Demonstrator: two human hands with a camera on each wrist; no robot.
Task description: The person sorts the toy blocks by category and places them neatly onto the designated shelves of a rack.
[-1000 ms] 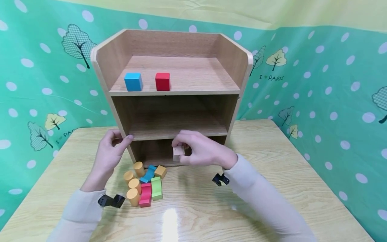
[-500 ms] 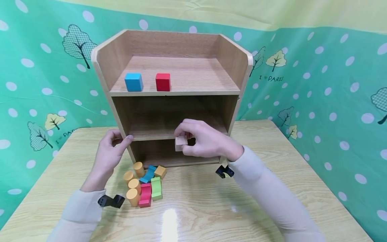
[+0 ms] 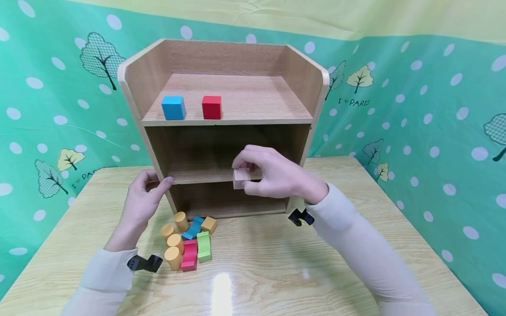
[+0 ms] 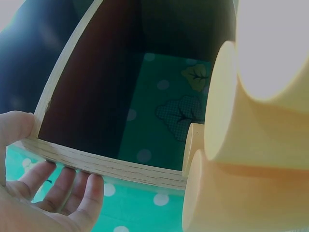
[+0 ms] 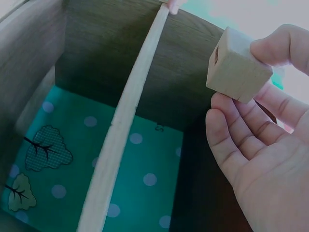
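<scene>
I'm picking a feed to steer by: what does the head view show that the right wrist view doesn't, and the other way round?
Only the head view: the blue cube and red cube atop the shelf unit, plus the orange cylinders and coloured blocks on the table.

Only the right wrist view: a dark slot in one side of the wooden cube, and patterned fabric visible through the compartments.

Both: the right hand pinching the wooden cube, and the middle shelf's front edge.
</scene>
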